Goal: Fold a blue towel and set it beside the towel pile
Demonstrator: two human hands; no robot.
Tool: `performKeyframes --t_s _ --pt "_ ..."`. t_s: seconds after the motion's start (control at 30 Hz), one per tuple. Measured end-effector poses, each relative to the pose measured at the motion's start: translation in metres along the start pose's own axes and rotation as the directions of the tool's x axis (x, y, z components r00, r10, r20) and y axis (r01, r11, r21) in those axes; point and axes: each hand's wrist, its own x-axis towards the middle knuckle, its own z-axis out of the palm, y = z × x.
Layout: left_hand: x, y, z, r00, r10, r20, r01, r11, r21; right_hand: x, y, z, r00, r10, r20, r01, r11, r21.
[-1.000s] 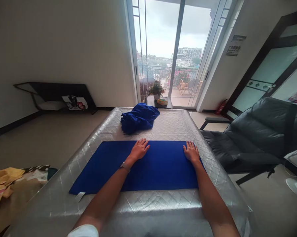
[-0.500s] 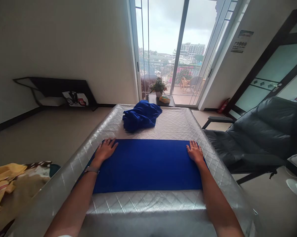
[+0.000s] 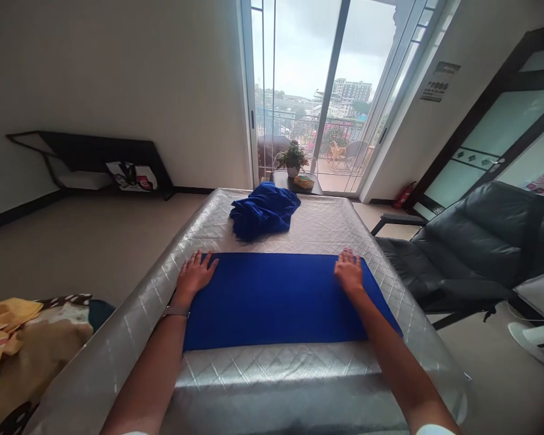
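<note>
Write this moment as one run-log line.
left hand: open on flat blue rectangular cloth; right hand: blurred, at its far edge; crumpled blue cloth: beyond, on silver quilted mattress

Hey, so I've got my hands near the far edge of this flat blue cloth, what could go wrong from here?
The flat cloth could wrinkle if the left hand and right hand press or drag unevenly. It might also slide, since the bed looks shiny. Pushing forward could bump the bunched cloth lying just beyond.
</note>
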Motion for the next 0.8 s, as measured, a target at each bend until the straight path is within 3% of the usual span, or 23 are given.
performKeyframes --t_s 0.1,0.2,0.27,0.33,0.43,0.57,0.7,0.8 --pt "0.000 -0.001 0.000 1.000 0.000 0.000 0.000 1.000 -0.007 -0.009 -0.068 -0.016 0.975 -0.216 -0.046 0.220 0.964 0.148" --pt "0.000 -0.001 0.000 1.000 0.008 -0.016 -0.008 1.000 -0.015 -0.014 -0.127 -0.017 0.932 -0.362 0.001 0.345 0.887 0.308" --pt "-0.001 -0.001 0.000 1.000 0.015 -0.025 -0.015 1.000 -0.013 -0.015 -0.147 -0.011 0.910 -0.412 0.046 0.367 0.852 0.373" --pt "-0.002 0.000 0.000 0.999 0.021 -0.026 -0.021 1.000 -0.007 -0.014 -0.149 -0.004 0.906 -0.414 0.084 0.352 0.849 0.395" --pt "-0.003 0.000 -0.002 1.000 0.017 -0.015 -0.017 1.000 0.000 -0.008 -0.123 0.007 0.922 -0.369 0.117 0.303 0.876 0.374" --pt "-0.002 0.001 -0.004 1.000 -0.010 0.019 0.010 1.000 -0.012 0.002 -0.055 0.019 0.956 -0.244 0.164 0.190 0.938 0.288" --pt "0.000 -0.001 -0.001 1.000 -0.006 0.021 0.006 1.000 -0.002 0.010 0.018 0.032 0.979 -0.035 0.202 -0.001 0.984 0.179" --pt "0.004 -0.003 0.002 0.999 -0.005 0.043 0.004 1.000 0.008 0.014 0.053 0.039 0.974 0.074 0.213 -0.107 0.983 0.150"
